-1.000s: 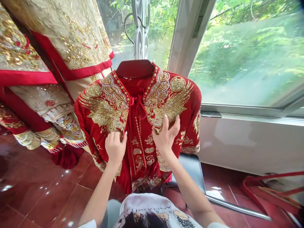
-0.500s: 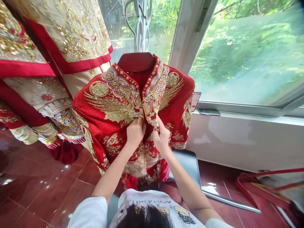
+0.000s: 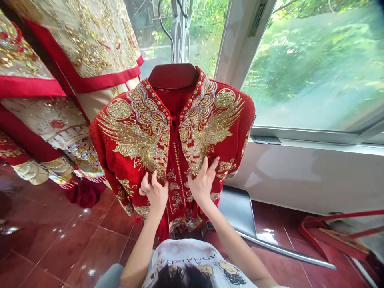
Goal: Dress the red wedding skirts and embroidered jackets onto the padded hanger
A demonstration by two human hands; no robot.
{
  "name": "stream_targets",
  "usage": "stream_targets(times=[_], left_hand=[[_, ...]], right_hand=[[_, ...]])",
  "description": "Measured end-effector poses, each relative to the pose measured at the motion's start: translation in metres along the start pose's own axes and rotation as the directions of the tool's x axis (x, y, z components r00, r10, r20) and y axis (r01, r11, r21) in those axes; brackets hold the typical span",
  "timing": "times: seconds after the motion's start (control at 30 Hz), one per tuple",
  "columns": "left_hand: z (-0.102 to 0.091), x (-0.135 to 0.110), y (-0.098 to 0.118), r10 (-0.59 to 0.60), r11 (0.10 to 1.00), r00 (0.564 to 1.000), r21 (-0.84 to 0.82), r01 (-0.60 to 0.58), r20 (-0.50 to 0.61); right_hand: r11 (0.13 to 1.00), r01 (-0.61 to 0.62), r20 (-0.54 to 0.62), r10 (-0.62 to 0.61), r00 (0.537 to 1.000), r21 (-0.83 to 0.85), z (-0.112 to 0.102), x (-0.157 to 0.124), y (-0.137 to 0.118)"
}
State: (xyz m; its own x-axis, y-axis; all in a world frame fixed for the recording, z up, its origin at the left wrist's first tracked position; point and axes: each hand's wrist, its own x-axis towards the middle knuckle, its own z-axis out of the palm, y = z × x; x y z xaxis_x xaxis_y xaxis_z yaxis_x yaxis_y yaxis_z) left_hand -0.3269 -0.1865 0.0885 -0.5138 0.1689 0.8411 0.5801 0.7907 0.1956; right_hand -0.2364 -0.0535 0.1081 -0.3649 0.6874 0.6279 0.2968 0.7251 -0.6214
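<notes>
Watching remotely, I see cream-and-gold garments point(image 3: 99, 44) hanging far left of the black seat point(image 3: 237, 208). Nearer it, the left hand point(image 3: 157, 196) touches the jacket point(image 3: 141, 138) with loosely curled fingers; I cannot tell whether it pinches. The jacket hangs left of the seat, its front edges point(image 3: 168, 148), nearly meeting half a second ago, now apart, so I judge it unfastened. It is red, with dense gold wing-like embroidery point(image 3: 207, 130) on both fronts. Nearest the seat, the right hand point(image 3: 202, 185) spreads its fingers on the jacket, grip unclear.
</notes>
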Motion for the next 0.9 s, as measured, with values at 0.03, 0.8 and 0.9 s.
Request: stream_targets(times=[0.03,0.8,0.9], left_hand=[[-0.003,-0.003,-0.008,-0.001,1.000,1.000,0.002,0.001,-0.011],[0.014,0.028,0.037,0.128,0.840,0.766,-0.479,0.254,0.630],[0.010,0.022,0.022,0.095,0.766,0.728,-0.516,0.382,0.679]], right_hand=[[1.000,-0.002,-0.029,0.003,1.000,0.021,-0.005,-0.001,0.006],[0.944,-0.032,0.290,-0.069,0.954,0.330,-0.014,0.008,-0.027],[0.920,0.012,0.322,-0.150,0.935,0.392,-0.003,-0.005,-0.022]])
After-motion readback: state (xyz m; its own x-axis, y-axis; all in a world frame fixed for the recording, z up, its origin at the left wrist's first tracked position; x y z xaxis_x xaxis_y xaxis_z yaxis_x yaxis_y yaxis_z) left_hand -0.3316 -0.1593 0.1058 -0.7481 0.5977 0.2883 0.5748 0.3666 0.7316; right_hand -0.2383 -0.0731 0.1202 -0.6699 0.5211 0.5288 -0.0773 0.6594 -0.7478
